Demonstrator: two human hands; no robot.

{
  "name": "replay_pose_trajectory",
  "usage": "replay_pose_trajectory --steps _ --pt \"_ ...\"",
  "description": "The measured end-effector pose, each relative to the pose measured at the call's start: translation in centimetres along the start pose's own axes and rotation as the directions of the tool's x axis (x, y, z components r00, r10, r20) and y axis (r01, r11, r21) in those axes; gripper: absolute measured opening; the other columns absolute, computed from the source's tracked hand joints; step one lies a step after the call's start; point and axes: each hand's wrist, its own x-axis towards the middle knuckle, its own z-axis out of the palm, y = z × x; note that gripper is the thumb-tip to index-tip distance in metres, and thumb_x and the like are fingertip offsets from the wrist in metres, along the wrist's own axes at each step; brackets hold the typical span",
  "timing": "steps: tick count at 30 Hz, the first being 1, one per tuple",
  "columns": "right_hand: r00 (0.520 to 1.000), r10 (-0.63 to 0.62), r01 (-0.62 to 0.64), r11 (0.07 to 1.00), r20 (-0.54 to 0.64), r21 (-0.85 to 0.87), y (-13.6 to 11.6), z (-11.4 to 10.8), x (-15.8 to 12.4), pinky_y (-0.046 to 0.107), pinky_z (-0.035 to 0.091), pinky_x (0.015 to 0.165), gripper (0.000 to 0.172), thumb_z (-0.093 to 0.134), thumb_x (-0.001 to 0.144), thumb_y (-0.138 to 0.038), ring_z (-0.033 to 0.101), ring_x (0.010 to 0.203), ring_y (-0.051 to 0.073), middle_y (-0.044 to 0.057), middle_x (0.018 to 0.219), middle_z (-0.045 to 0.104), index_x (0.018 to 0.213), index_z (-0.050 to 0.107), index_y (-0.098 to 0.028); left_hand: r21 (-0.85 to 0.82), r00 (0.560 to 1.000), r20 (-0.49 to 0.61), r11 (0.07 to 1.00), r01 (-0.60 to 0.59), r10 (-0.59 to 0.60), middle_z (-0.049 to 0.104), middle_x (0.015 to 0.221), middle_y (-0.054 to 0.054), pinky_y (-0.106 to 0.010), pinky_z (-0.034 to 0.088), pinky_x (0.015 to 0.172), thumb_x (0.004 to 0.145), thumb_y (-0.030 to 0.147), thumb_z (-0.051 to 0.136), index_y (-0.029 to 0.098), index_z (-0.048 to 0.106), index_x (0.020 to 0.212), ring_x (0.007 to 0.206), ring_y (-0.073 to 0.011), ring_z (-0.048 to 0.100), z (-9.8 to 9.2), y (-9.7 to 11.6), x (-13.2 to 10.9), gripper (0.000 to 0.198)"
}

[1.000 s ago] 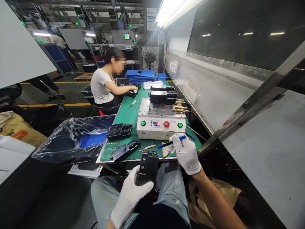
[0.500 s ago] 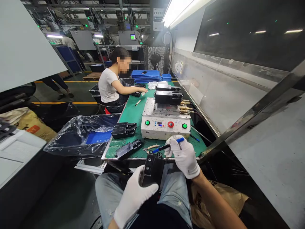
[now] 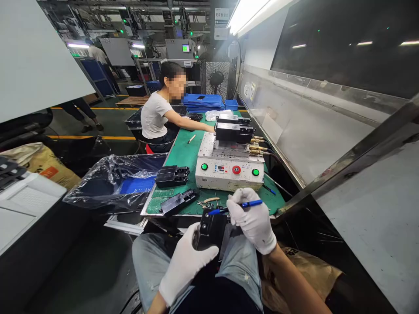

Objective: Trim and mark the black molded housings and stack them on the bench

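Observation:
In a white glove, my left hand (image 3: 188, 264) is wrapped round a black plastic housing (image 3: 212, 231), held tilted above my lap at the table's near edge. My gloved right hand (image 3: 250, 218) pinches a blue marker pen (image 3: 250, 203), whose tip end lies at the top of the housing. Whether the tip touches the plastic I cannot tell. Just beyond the housing, side cutters (image 3: 209, 200) lie on the green table. Another black housing (image 3: 177, 202) rests to their left, with several more (image 3: 172, 176) lined up behind it.
A white machine (image 3: 231, 172) with green and red buttons stands on the green table (image 3: 183, 150), black housings (image 3: 235, 132) on top. Left of the table is a plastic-lined bin (image 3: 108, 179). A co-worker (image 3: 157, 115) sits at the left side, an arm stretched across.
My right hand has tilted the marker flatter, its tip end still at the housing's top. The co-worker's arm has reached farther right, behind the machine. The whole view has shifted slightly.

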Motion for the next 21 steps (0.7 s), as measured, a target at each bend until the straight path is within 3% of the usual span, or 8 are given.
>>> replay_pose_trajectory --steps 4,11,21 --pt "0.986 -0.008 0.047 0.972 0.168 -0.229 0.8 -0.1 -0.6 0.021 0.046 0.041 0.036 0.059 0.099 -0.045 0.064 0.046 0.013 0.003 0.062 0.072 0.079 0.073 -0.018 0.027 1.0 -0.022 1.0 0.005 -0.004 0.069 0.131 -0.014 -0.046 0.046 0.107 0.075 0.038 0.079 0.018 0.054 0.129 0.122 -0.033 0.063 0.0 0.2 0.0 0.063" --pt "0.964 -0.188 0.244 0.902 0.187 -0.355 1.5 -0.1 -0.5 0.023 0.049 0.043 0.035 0.057 0.101 -0.036 0.063 0.045 0.013 0.002 0.058 0.07 0.075 0.074 -0.02 0.007 0.999 -0.03 1.0 0.017 -0.017 0.069 0.132 -0.016 -0.047 0.046 0.107 0.072 0.041 0.081 0.016 0.054 0.129 0.123 -0.0344 0.062 0.1 0.3 0.0 0.068" --pt "0.934 -0.279 0.351 0.84 0.225 -0.415 2.4 0.0 -1.9 0.024 0.052 0.048 0.034 0.053 0.103 -0.033 0.067 0.052 0.015 0.003 0.063 0.071 0.077 0.072 -0.02 0.025 0.999 -0.045 1.0 0.006 -0.005 0.068 0.133 -0.013 -0.045 0.046 0.108 0.075 0.039 0.08 0.018 0.054 0.131 0.124 -0.0317 0.062 -0.1 -0.3 0.2 0.066"
